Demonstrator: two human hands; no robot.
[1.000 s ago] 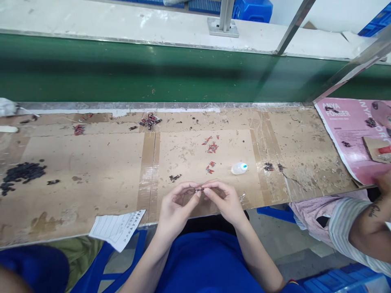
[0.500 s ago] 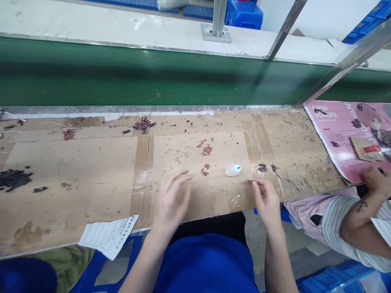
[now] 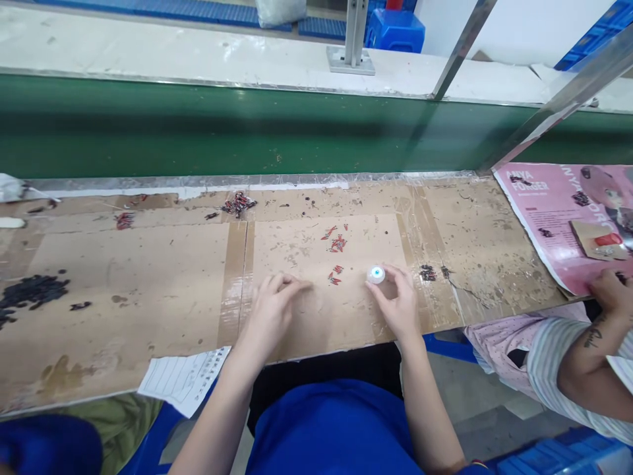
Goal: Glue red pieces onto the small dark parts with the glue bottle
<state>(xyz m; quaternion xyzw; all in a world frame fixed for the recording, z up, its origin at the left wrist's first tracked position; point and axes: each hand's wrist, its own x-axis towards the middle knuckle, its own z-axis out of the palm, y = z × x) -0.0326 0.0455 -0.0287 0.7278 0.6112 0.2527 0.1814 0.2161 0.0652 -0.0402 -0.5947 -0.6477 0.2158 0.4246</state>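
Note:
My right hand (image 3: 399, 305) has its thumb and fingers round a small translucent white bottle (image 3: 374, 278) with a blue tip, which points up toward me. To its left, my left hand (image 3: 271, 307) hovers low over the cardboard, thumb and forefinger pinched together. Whatever sits in that pinch, if anything, is too small to make out. Between the hands and a little beyond them lie several small red pieces with metal parts (image 3: 338, 244). Right of the bottle is a little cluster of dark pieces (image 3: 428, 272).
Cardboard (image 3: 306, 330) covers the bench. A black heap (image 3: 37, 290) lies at left, and a red-and-black pile (image 3: 238, 204) toward the back. A paper sheet (image 3: 185, 379) overhangs the front edge. At right, a co-worker's hand (image 3: 610, 290) rests by a pink poster (image 3: 539, 251). A green belt (image 3: 222, 142) runs behind.
My right hand has moved left from beside the bottle, where it pinched a small dark piece, and taken hold of the bottle. My left hand's spread fingers have closed into a pinch.

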